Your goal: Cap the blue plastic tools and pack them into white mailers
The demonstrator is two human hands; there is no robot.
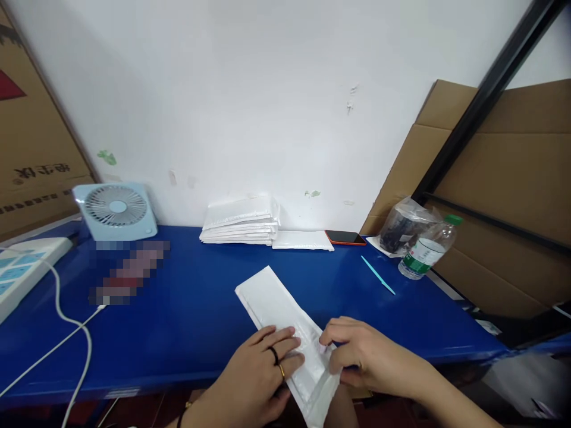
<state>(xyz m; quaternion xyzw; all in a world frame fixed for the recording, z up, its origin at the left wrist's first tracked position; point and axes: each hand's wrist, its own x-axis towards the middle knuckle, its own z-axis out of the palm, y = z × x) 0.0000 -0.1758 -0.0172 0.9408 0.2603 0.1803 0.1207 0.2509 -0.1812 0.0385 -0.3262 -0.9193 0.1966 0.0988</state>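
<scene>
A white padded envelope (276, 297) lies slantwise over the front edge of the blue table, its near end hanging past that edge. My left hand (267, 371) holds its left side, with the fingers stretched across the top and the thumb at the edge. My right hand (361, 356) is closed on the right side near the open-looking lower end, thumb and fingers pinching the white material. What lies under the right fingertips is hidden. Behind, against the wall, stands a stack of similar white padded envelopes (238, 223), with another flat white envelope (301, 239) beside it.
On the blue table (191, 297) are a light-blue fan (117, 208), a white power strip (27, 267) with cables, and a blurred-out item (129, 273). To the right sit a phone (345, 238), a turquoise stick-like tool (378, 274), a bottle (426, 252) and a bagged dark item (399, 226).
</scene>
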